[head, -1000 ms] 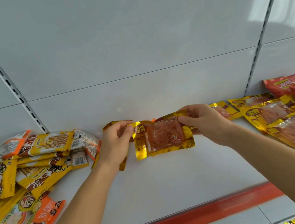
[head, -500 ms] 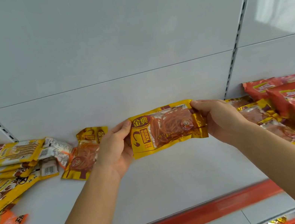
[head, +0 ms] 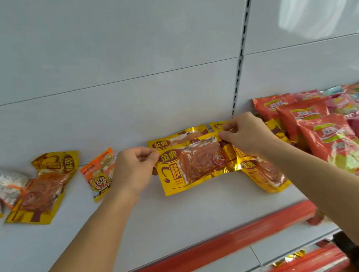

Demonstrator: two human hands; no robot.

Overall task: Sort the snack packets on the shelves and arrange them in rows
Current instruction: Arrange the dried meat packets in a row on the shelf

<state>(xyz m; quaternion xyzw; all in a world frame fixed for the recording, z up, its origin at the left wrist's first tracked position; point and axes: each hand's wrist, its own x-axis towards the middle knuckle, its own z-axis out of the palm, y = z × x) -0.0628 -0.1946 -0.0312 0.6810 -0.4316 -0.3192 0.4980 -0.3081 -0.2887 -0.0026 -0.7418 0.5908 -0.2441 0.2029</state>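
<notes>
On the white shelf (head: pixel 188 218), left hand (head: pixel 132 170) and right hand (head: pixel 245 135) pinch a yellow packet (head: pixel 193 164) beside red bags (head: pixel 327 133).

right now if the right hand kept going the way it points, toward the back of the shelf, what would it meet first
Probably the gold packet lying behind the held packet; the right hand pinches the held one's top corner just in front of it. Depth is unclear, so it might reach the white back panel instead.

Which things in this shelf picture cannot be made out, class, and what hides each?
- Head view: gold packet behind the held gold packet, mostly covered by it.
- Orange cartoon packet: right part behind the left hand.
- Small print on the held packet: too small.
- Lower-shelf packets: blurred, cut by the bottom edge.
</notes>
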